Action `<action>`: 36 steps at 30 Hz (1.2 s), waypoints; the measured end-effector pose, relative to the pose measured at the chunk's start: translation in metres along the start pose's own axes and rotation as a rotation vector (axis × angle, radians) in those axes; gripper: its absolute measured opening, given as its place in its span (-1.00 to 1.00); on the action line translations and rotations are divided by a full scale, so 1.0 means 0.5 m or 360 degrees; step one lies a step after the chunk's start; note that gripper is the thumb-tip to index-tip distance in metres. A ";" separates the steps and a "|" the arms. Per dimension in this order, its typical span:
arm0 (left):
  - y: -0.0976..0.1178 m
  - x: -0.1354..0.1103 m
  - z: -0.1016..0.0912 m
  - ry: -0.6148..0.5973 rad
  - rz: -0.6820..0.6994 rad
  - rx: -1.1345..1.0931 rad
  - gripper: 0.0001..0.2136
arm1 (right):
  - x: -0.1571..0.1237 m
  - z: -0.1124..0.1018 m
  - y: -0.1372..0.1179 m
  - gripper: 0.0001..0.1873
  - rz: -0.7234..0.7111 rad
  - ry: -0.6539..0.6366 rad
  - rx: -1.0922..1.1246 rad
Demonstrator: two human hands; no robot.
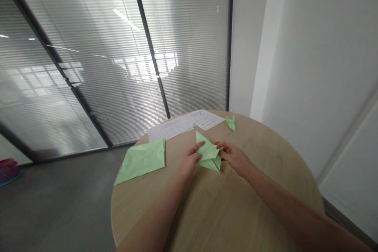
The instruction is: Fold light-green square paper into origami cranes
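Note:
A partly folded sheet of light green paper is held between both hands, above the middle of the round table. My left hand pinches its left edge, with the thumb and a finger on the paper. At its right side, my right hand grips a corner between thumb and fingers. One point of the paper sticks up at the far left, and a folded layer shows at its near edge. The fingertips behind the paper are hidden.
The round wooden table carries a larger creased green sheet at left, printed white papers at the far edge, and a small folded green paper piece at far right. A glass partition with blinds stands behind.

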State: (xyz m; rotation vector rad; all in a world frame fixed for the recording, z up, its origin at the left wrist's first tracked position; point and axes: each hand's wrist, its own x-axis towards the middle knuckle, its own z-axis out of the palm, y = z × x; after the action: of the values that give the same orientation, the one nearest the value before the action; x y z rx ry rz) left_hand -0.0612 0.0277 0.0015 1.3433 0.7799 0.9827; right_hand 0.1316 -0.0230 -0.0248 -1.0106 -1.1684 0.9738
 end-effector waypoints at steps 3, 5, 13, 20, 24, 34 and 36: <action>0.001 -0.006 -0.001 -0.0005 0.0096 0.0110 -0.57 | 0.003 -0.003 0.006 -0.80 -0.0091 0.0013 -0.0102; 0.002 -0.009 -0.001 -0.0132 0.0158 0.0150 -0.52 | 0.005 -0.004 0.010 -0.78 -0.0160 0.0002 -0.0162; -0.012 -0.002 0.008 -0.0366 0.0208 0.0355 -0.53 | 0.005 -0.003 0.012 -0.74 -0.0140 0.0083 -0.0271; -0.009 0.001 0.006 -0.0090 0.0206 0.0421 -0.75 | -0.004 0.005 0.007 -0.62 0.0033 -0.0014 0.0080; 0.001 -0.004 0.009 0.0021 0.0117 0.0441 -0.72 | -0.002 0.008 0.004 -0.59 0.0181 0.0097 0.0483; 0.006 -0.007 0.015 0.0092 0.0144 0.0423 -0.74 | -0.009 0.015 0.003 -0.51 0.0264 -0.0016 0.0570; 0.009 -0.009 0.018 0.0090 0.0137 0.0406 -0.73 | -0.011 0.017 0.002 -0.48 0.0247 -0.0057 0.0535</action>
State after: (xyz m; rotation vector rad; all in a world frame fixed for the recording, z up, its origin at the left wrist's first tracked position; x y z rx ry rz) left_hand -0.0556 0.0196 0.0062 1.5850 0.9200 1.0173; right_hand 0.1224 -0.0272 -0.0265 -0.8231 -0.9245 1.2680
